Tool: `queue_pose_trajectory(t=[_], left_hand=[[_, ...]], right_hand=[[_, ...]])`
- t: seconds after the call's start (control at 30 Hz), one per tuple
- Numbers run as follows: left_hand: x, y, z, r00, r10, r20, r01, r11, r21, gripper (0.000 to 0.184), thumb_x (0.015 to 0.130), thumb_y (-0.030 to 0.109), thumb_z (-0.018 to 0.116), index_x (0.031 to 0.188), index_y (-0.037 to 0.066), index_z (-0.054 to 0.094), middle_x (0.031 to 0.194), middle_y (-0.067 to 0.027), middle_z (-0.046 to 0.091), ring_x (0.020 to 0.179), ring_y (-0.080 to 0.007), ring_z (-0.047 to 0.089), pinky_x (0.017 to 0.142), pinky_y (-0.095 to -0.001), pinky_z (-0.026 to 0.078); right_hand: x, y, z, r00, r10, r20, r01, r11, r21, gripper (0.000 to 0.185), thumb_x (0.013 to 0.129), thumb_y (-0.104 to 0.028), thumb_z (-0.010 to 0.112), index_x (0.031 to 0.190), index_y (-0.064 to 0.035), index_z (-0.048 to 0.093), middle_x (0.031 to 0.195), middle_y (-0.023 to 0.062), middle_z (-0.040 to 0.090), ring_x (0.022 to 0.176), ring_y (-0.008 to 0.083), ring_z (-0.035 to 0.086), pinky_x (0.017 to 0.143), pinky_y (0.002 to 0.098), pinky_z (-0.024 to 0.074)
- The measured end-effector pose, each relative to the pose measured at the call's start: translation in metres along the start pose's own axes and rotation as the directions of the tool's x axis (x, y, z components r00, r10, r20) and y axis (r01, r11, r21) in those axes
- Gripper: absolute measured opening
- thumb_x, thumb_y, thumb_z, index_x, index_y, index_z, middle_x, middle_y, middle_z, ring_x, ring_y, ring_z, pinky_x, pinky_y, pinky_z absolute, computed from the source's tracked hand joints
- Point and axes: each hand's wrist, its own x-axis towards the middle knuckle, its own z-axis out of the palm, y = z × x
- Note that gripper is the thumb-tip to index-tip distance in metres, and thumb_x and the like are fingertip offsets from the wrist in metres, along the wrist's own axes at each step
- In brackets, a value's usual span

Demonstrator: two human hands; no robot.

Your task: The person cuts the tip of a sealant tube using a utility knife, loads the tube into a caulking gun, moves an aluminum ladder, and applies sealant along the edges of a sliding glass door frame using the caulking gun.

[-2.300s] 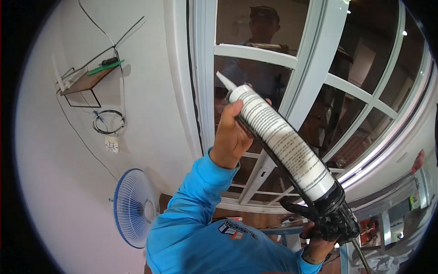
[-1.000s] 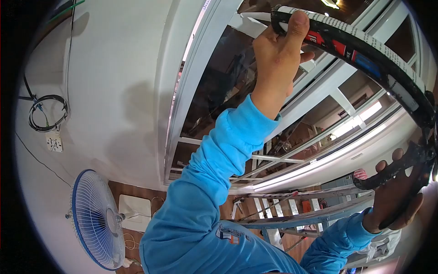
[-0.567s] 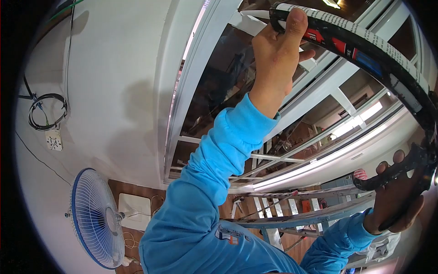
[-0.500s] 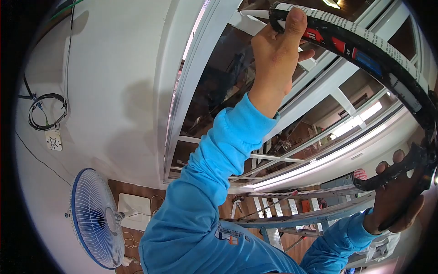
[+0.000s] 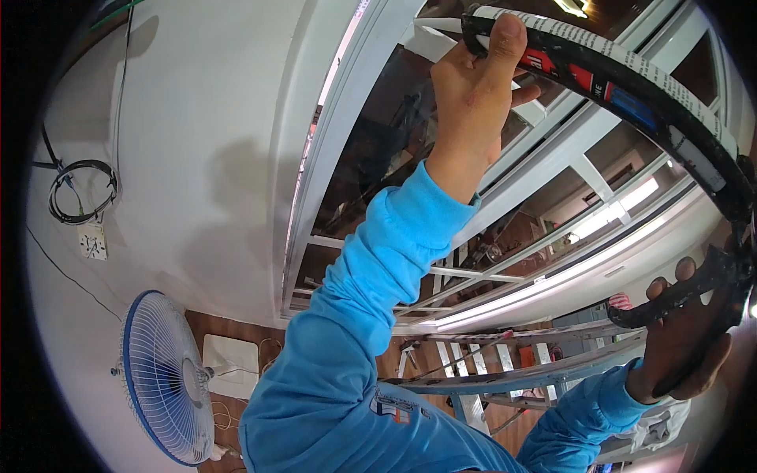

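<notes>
A black caulking gun (image 5: pixel 674 146) with a white printed sealant tube (image 5: pixel 623 59) in it stretches across the upper right. My left hand (image 5: pixel 477 94) is wrapped round its front end, thumb on top, just behind the white nozzle (image 5: pixel 438 25). At the right edge my right hand (image 5: pixel 684 339) grips the gun's black handle, its fingers round the grip beside the curved trigger (image 5: pixel 658 307). The nozzle points left, near the upper part of the white window frame (image 5: pixel 347 134). Whether its tip touches the frame cannot be told.
A blue and white fan (image 5: pixel 167 378) stands at the lower left, beside a white wall (image 5: pixel 205 158) with a coiled black cable (image 5: pixel 83 193) and a socket (image 5: pixel 92 241). A metal ladder (image 5: pixel 512 380) lies across the lower right, over a wooden floor (image 5: pixel 430 363).
Since the oldest frame, the gun has moved up and right in view and turned its side with red and blue markings towards me. Both hands have stayed on it. Lately there is only slight drift.
</notes>
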Motion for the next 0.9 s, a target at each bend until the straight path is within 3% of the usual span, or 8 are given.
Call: queue_pose_trajectory(t=[0.03, 0.27, 0.33, 0.47, 0.53, 0.77, 0.87, 0.9], left_hand=[[0.0, -0.002, -0.002, 0.996, 0.087, 0.015, -0.086, 0.995, -0.053, 0.058, 0.076, 0.055, 0.067, 0.095, 0.0, 0.058, 0.087, -0.0079, 0.062, 0.083, -0.0159, 0.062, 0.059, -0.0298, 0.056], [0.002, -0.004, -0.004, 0.996, 0.084, 0.035, -0.082, 0.995, -0.065, 0.058, 0.076, 0.055, 0.068, 0.094, 0.001, 0.058, 0.087, -0.0078, 0.061, 0.083, -0.0155, 0.062, 0.06, -0.0297, 0.057], [0.001, -0.003, -0.003, 0.997, 0.078, 0.013, -0.077, 0.996, -0.052, 0.058, 0.076, 0.055, 0.068, 0.094, 0.001, 0.058, 0.087, -0.0079, 0.061, 0.083, -0.0153, 0.062, 0.06, -0.0292, 0.057], [0.001, -0.006, -0.003, 0.997, 0.078, 0.014, -0.077, 0.996, -0.051, 0.057, 0.076, 0.054, 0.068, 0.094, 0.001, 0.058, 0.087, -0.0077, 0.061, 0.083, -0.0149, 0.061, 0.061, -0.0291, 0.056], [0.001, -0.01, -0.005, 0.996, 0.088, 0.025, -0.089, 0.995, 0.039, 0.056, 0.08, 0.054, 0.064, 0.099, 0.002, 0.058, 0.09, -0.0076, 0.062, 0.087, -0.0158, 0.062, 0.067, -0.0328, 0.058], [-0.014, -0.003, -0.007, 0.996, 0.068, -0.05, -0.066, 0.997, 0.039, 0.052, 0.081, 0.05, 0.064, 0.098, 0.002, 0.058, 0.089, -0.0068, 0.063, 0.083, -0.0154, 0.063, 0.066, -0.0316, 0.058], [-0.03, -0.002, -0.007, 0.999, -0.006, -0.046, 0.006, 1.0, 0.0, 0.041, 0.084, 0.045, 0.063, 0.096, 0.005, 0.06, 0.087, -0.0047, 0.064, 0.079, -0.012, 0.063, 0.067, -0.0303, 0.056], [-0.036, -0.003, -0.007, 0.999, -0.001, -0.047, 0.001, 1.0, 0.002, 0.041, 0.084, 0.045, 0.063, 0.096, 0.005, 0.06, 0.087, -0.0047, 0.064, 0.079, -0.012, 0.063, 0.067, -0.0303, 0.056]], right_hand=[[0.0, 0.0, 0.0, 1.0, -0.006, -0.014, 0.006, 1.0, -0.012, 0.077, 0.087, -0.032, 0.06, 0.145, -0.0181, 0.011, 0.136, 0.0289, 0.027, 0.121, 0.0473, 0.037, 0.101, 0.0549, 0.0349], [0.001, 0.0, -0.002, 1.0, 0.013, 0.002, -0.013, 1.0, 0.014, 0.077, 0.087, -0.03, 0.06, 0.145, -0.0186, 0.01, 0.138, 0.0286, 0.026, 0.124, 0.047, 0.034, 0.102, 0.0533, 0.0349], [0.003, 0.001, -0.001, 1.0, -0.002, -0.002, 0.002, 1.0, -0.013, 0.077, 0.087, -0.03, 0.061, 0.145, -0.0189, 0.01, 0.137, 0.0284, 0.028, 0.122, 0.0468, 0.036, 0.096, 0.0504, 0.0431], [0.003, -0.002, -0.005, 1.0, 0.01, 0.02, -0.011, 1.0, 0.011, 0.078, 0.087, -0.029, 0.061, 0.145, -0.0192, 0.01, 0.139, 0.0283, 0.027, 0.119, 0.0477, 0.041, 0.089, 0.0473, 0.0499], [0.002, -0.002, -0.004, 0.999, -0.004, -0.034, 0.002, 0.999, -0.048, 0.078, 0.087, -0.028, 0.061, 0.145, -0.0183, 0.01, 0.14, 0.0309, 0.023, 0.119, 0.05, 0.041, 0.087, 0.0516, 0.0508], [-0.002, 0.002, -0.008, 0.999, -0.015, 0.036, 0.015, 1.0, -0.015, 0.075, 0.089, -0.029, 0.056, 0.145, -0.0147, 0.008, 0.139, 0.0366, 0.019, 0.124, 0.0523, 0.034, 0.088, 0.0641, 0.0436], [-0.021, 0.003, -0.014, 0.997, -0.069, 0.037, 0.069, 0.998, -0.012, 0.069, 0.09, -0.027, 0.053, 0.144, -0.0095, 0.015, 0.14, 0.0318, 0.023, 0.125, 0.0468, 0.036, 0.092, 0.0604, 0.0439], [-0.046, 0.0, -0.033, 0.995, -0.096, -0.009, 0.096, 0.995, -0.021, 0.065, 0.09, -0.026, 0.052, 0.142, -0.0068, 0.019, 0.14, 0.0285, 0.028, 0.124, 0.0424, 0.039, 0.09, 0.0549, 0.0467]])
